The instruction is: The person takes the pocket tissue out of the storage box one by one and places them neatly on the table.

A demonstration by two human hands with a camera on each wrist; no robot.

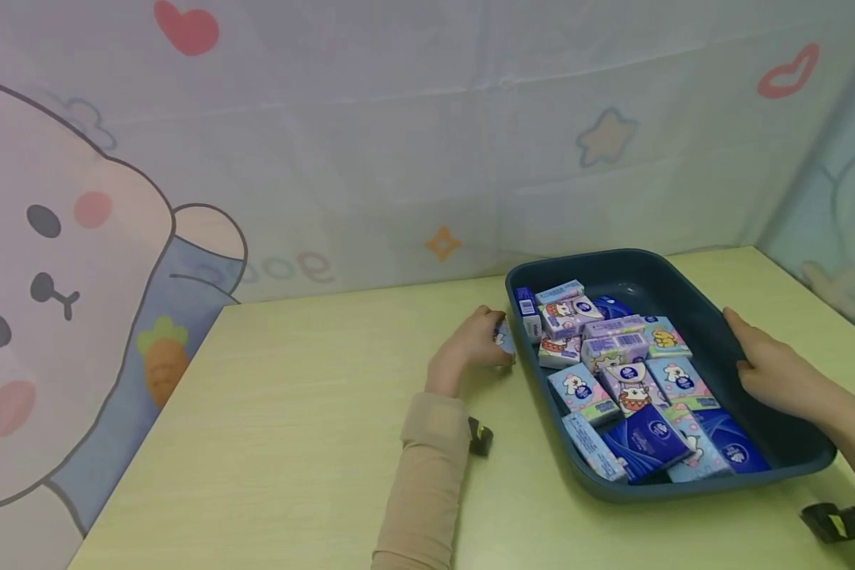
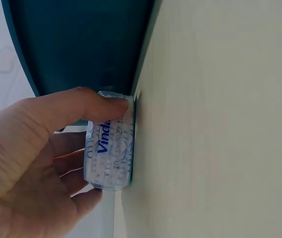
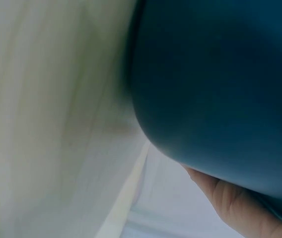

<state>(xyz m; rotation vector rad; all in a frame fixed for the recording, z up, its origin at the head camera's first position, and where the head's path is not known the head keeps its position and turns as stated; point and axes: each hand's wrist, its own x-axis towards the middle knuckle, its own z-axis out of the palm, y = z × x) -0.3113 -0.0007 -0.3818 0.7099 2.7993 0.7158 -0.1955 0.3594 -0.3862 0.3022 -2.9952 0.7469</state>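
My left hand (image 1: 473,344) holds a small pack of tissues (image 2: 108,153) between thumb and fingers, just outside the left wall of a dark teal plastic basin (image 1: 627,277). Clear wrap with blue lettering covers the side of the pack in the left wrist view. On the basin's right side, my right hand (image 1: 784,376) grips the rim, its thumb on the inner side. Several tissue packs (image 1: 634,388) in blue, purple and pastel cartoon prints lie heaped inside the basin, mostly toward its left and near parts. The right wrist view shows fingers (image 3: 230,201) against the basin's outer wall.
The basin stands on a pale wooden table (image 1: 292,412), toward its right side. Behind the table hangs a printed cloth (image 1: 370,158) with a cartoon bear, hearts and stars. A similar cloth (image 1: 848,214) hangs at the right.
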